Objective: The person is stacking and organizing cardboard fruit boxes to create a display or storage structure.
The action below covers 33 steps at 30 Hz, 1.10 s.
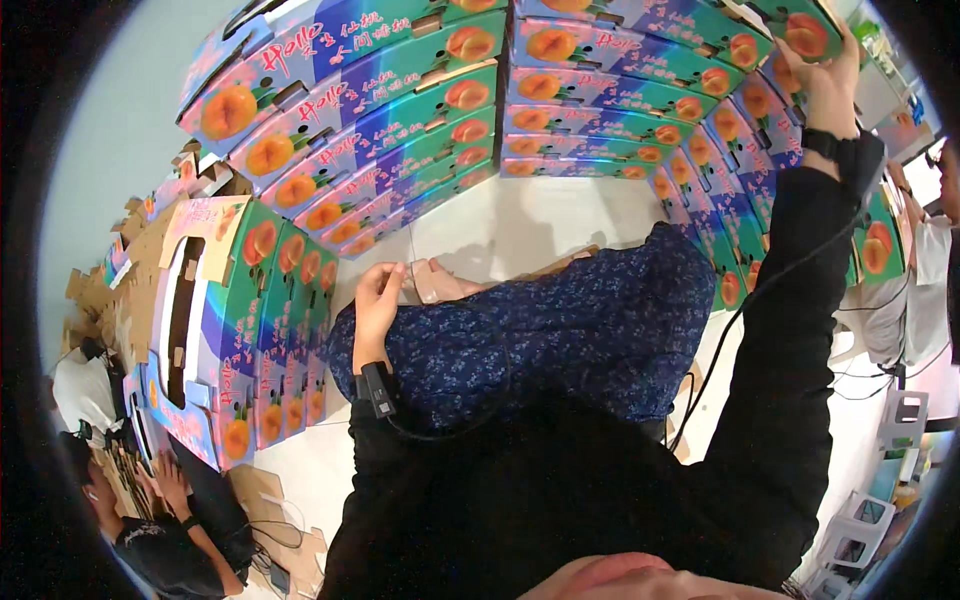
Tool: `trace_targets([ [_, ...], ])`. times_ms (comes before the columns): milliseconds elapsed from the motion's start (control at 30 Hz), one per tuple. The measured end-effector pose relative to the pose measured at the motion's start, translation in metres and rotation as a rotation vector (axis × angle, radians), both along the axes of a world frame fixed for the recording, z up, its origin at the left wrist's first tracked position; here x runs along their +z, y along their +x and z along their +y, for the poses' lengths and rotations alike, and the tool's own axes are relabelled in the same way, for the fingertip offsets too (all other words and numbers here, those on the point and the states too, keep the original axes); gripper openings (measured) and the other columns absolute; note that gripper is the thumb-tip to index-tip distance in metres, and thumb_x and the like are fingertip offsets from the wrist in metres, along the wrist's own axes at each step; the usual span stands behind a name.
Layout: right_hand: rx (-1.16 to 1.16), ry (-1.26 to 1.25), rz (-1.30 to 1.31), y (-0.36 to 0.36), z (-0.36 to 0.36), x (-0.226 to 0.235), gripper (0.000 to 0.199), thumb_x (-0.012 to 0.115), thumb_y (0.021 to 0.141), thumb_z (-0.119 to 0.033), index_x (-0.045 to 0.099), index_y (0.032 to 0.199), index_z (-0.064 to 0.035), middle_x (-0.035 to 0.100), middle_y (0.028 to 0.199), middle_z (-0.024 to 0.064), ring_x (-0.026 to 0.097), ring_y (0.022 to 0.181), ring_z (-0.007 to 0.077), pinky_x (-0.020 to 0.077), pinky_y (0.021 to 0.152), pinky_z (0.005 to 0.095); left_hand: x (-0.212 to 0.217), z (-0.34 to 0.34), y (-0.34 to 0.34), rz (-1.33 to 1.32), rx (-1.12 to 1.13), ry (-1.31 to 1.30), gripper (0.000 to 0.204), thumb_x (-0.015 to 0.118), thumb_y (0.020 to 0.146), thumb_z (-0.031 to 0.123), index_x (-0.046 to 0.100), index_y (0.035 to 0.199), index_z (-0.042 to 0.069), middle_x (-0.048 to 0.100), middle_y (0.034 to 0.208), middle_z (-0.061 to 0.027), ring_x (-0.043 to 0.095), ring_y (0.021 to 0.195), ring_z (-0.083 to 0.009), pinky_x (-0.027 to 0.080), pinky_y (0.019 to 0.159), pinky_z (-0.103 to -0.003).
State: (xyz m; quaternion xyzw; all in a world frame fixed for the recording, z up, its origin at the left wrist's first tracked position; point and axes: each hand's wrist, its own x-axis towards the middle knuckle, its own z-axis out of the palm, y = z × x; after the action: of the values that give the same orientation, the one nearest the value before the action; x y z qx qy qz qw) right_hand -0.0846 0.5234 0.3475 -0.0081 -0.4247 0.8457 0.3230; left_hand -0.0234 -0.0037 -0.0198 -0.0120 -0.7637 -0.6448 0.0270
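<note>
My right hand (828, 85) is raised at the upper right, at the top of a stack. Its fingers grip the lower edge of a cardboard fruit box (808, 34) printed with orange peaches on green; the fingertips are partly hidden by it. Low in front of my dark blue patterned skirt (540, 330), my left hand (376, 308) is closed, with thumb and fingers curled together and nothing seen in them. Left of it stand several more fruit boxes (268, 330), one with a long handle slot.
Tall stacks of matching boxes (375, 110) (600, 90) curve round the far side over a white floor (560, 205). Flattened cardboard (130, 260) lies at the left. A person (165, 540) works at the lower left; another person (925, 250) is at the right, near grey stools (860, 530).
</note>
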Motion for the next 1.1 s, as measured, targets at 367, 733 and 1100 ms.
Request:
trace_targets([
  [367,-0.852,1.434,-0.125,-0.054,0.077,-0.009,0.064,0.078,0.059,-0.014,0.044,0.112,-0.0002,0.052,0.103,0.0111,0.049,0.099,0.0222,0.0428,0.092,0.0335,-0.006,-0.004,-0.006,-0.079,-0.032,0.036,0.018,0.058,0.092,0.016,0.062,0.091,-0.001,0.063,0.082,-0.0031,0.057,0.074,-0.0094,0.045,0.072,-0.023],
  [733,-0.444,0.425,-0.151,-0.063,0.019,-0.035,0.059,0.066,0.08,-0.03,0.04,0.129,-0.0102,0.036,0.133,0.0113,0.039,0.118,0.0329,0.0441,0.087,0.059,-0.004,-0.002,-0.009,-0.081,-0.044,0.083,0.021,0.06,0.092,0.021,0.062,0.091,0.0,0.061,0.079,0.0008,0.054,0.074,-0.0066,0.043,0.07,-0.022],
  [1100,-0.531,0.217,-0.061,-0.12,0.081,-0.013,0.034,0.06,0.084,-0.033,0.052,0.098,-0.0029,0.055,0.08,0.0053,0.053,0.077,0.0214,0.045,0.081,0.0304,-0.001,-0.002,-0.007,-0.113,-0.045,0.091,0.02,0.057,0.093,0.021,0.061,0.094,0.001,0.06,0.081,-0.0002,0.056,0.077,-0.0088,0.044,0.076,-0.023],
])
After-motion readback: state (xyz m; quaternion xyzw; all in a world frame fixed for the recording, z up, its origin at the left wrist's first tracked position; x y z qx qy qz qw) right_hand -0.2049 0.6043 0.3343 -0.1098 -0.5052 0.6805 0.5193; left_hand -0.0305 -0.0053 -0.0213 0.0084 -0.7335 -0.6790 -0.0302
